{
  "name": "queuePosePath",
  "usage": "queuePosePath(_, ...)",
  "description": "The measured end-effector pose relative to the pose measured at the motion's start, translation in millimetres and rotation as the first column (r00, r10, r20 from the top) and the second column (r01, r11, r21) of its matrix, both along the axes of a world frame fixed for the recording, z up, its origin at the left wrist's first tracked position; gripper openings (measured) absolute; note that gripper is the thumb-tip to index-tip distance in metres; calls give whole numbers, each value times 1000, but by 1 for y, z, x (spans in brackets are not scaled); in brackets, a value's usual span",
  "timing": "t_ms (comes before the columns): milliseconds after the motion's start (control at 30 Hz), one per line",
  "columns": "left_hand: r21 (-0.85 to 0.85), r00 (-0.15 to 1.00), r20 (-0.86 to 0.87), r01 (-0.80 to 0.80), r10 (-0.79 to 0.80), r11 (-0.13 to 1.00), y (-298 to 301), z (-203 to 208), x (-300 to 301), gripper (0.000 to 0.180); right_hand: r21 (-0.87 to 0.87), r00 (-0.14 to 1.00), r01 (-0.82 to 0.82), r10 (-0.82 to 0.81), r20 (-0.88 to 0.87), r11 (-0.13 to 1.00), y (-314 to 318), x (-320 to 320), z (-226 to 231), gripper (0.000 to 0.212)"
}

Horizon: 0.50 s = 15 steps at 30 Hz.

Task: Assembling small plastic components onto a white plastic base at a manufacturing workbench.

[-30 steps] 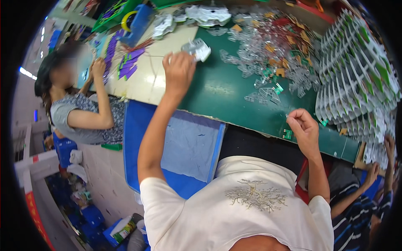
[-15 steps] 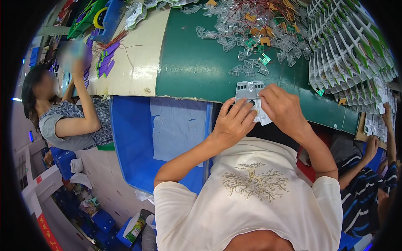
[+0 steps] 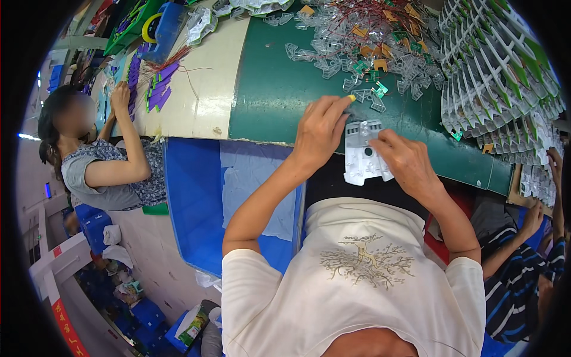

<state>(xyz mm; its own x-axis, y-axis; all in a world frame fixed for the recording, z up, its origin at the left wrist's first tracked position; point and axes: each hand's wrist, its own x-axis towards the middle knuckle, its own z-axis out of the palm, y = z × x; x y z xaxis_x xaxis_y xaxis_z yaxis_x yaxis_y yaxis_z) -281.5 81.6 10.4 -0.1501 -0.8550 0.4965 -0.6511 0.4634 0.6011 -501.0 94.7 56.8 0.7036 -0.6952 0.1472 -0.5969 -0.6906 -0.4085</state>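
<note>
My right hand point(image 3: 407, 160) grips the right edge of a light grey plastic housing point(image 3: 360, 156) with slots along its top and a round dark hole. The housing is tilted at the table's front edge, its inner side showing. My left hand point(image 3: 321, 132) is apart from it, up and to the left over the green tabletop. Its thumb and forefinger are apart beside small clear plastic parts point(image 3: 376, 102), and a yellow cover sits on one fingertip. Behind the left hand some of the clear parts are hidden.
A heap of clear parts, red wires point(image 3: 380, 27) and green boards lies at the back. Stacked grey-and-green housings point(image 3: 491, 77) stand at right. A blue bin point(image 3: 190, 202) is below the table at left. A co-worker point(image 3: 107, 160) sits at left; another person's arms show at right.
My left hand has let go of the housing and moved up and left toward the clear parts. The housing, still in my right hand, has turned slightly and shows more of its inside.
</note>
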Motion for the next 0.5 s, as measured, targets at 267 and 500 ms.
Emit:
queuePosePath(267, -89, 928, 367, 98, -59, 991, 40, 2, 26, 38, -61, 991, 133, -135, -18, 989, 1, -9, -5, 26)
queuePosePath(500, 80, 980, 62, 185, -190, 979, 35, 15, 5, 26, -40, 998, 53, -51, 47, 998, -7, -14, -7, 27)
